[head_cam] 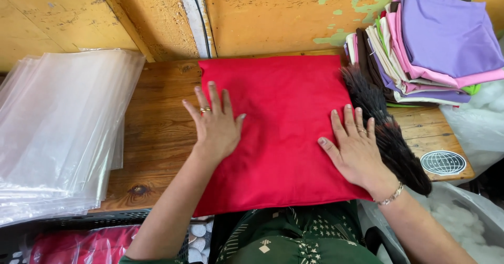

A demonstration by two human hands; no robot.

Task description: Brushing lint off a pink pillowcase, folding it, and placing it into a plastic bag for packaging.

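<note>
Red cushion (281,133) pressed flat by left hand (216,125) and right hand (357,148), fingers spread, nothing gripped; feather duster (388,133) risks being knocked off by right wrist.

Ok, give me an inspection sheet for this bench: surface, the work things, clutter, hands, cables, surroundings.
Surface: worn wooden table, bare at its left part.
Job's things: red cushion lying flat in the middle of the table.
Clutter: stack of clear plastic bags at left; pile of folded cloths at right; dark feather duster beside the cushion; round sticker on the table corner.
Grippers: left hand flat, partly on the cushion's left edge; right hand flat on its right part; both open.
Cables: thin dark cable running down the wall.
Surroundings: peeling yellow wall; white stuffing at lower right.
</note>
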